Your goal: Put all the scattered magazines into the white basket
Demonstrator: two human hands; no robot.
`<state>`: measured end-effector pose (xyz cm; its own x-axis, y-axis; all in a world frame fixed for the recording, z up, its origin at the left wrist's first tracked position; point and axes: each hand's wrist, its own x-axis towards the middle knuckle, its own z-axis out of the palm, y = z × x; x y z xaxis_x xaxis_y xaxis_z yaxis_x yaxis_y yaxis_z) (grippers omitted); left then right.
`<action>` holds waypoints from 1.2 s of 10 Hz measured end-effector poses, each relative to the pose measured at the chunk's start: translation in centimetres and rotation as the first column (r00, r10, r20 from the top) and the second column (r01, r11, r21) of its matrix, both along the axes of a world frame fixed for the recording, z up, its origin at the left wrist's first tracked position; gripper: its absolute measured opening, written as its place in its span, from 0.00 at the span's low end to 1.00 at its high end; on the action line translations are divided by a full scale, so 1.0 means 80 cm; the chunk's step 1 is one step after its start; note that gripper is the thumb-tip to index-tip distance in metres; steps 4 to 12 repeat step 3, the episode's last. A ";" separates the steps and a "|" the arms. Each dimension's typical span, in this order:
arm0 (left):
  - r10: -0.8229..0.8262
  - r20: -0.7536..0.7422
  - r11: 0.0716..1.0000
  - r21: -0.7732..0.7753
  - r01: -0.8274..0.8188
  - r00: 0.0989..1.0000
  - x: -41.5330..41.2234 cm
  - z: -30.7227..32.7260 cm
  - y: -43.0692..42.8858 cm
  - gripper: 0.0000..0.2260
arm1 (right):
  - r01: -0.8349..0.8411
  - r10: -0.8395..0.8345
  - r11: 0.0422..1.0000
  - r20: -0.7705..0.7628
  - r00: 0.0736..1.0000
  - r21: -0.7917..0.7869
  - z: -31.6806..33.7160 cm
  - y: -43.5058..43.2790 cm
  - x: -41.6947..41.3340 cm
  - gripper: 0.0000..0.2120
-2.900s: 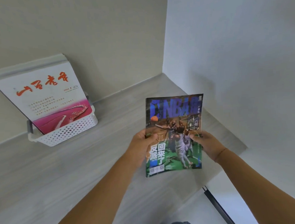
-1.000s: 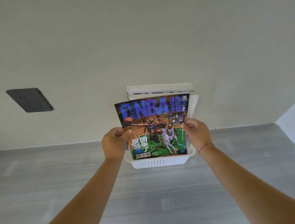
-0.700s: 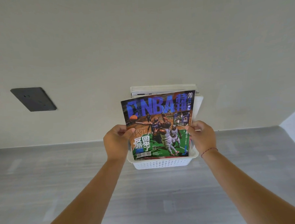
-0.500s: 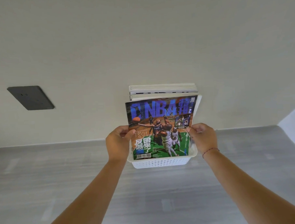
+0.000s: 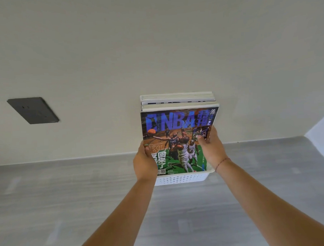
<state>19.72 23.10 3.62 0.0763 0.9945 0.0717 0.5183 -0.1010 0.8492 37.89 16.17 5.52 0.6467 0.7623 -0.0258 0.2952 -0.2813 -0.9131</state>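
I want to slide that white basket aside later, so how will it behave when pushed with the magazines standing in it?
The white basket is low, while the magazines stand far above its rim, so it is probably top-heavy and apt to tip. Pushed low, it would likely slide on the smooth grey surface. The thick stack probably makes it fairly heavy.

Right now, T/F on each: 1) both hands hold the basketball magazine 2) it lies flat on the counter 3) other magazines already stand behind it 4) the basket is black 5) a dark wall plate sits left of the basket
1) True: the left hand and right hand grip the basketball magazine by its sides.
2) False: it stands upright, lower edge inside the basket on the counter.
3) True: other magazines show behind it.
4) False: the basket is white.
5) True: wall plate.
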 end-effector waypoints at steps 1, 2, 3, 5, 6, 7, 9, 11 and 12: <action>-0.003 -0.014 1.000 0.010 0.003 1.000 -0.002 -0.004 -0.002 0.16 | -0.027 0.027 1.000 0.002 1.000 0.006 -0.006 -0.005 0.003 0.19; -0.043 -0.004 0.999 -0.001 0.043 0.999 -0.006 -0.002 0.000 0.16 | -0.061 0.060 0.998 -0.050 0.997 -0.018 0.000 -0.008 0.000 0.25; -0.099 0.045 0.991 -0.081 0.102 0.994 -0.015 -0.004 -0.006 0.19 | -0.052 0.045 0.996 -0.090 0.995 -0.072 -0.003 -0.019 0.000 0.35; -0.099 0.045 0.991 -0.081 0.102 0.994 -0.015 -0.004 -0.006 0.19 | -0.052 0.045 0.996 -0.090 0.995 -0.072 -0.003 -0.019 0.000 0.35; -0.099 0.045 0.991 -0.081 0.102 0.994 -0.015 -0.004 -0.006 0.19 | -0.052 0.045 0.996 -0.090 0.995 -0.072 -0.003 -0.019 0.000 0.35; -0.099 0.045 0.991 -0.081 0.102 0.994 -0.015 -0.004 -0.006 0.19 | -0.052 0.045 0.996 -0.090 0.995 -0.072 -0.003 -0.019 0.000 0.35; -0.099 0.045 0.991 -0.081 0.102 0.994 -0.015 -0.004 -0.006 0.19 | -0.052 0.045 0.996 -0.090 0.995 -0.072 -0.003 -0.019 0.000 0.35; -0.099 0.045 0.991 -0.081 0.102 0.994 -0.015 -0.004 -0.006 0.19 | -0.052 0.045 0.996 -0.090 0.995 -0.072 -0.003 -0.019 0.000 0.35; -0.099 0.045 0.991 -0.081 0.102 0.994 -0.015 -0.004 -0.006 0.19 | -0.052 0.045 0.996 -0.090 0.995 -0.072 -0.003 -0.019 0.000 0.35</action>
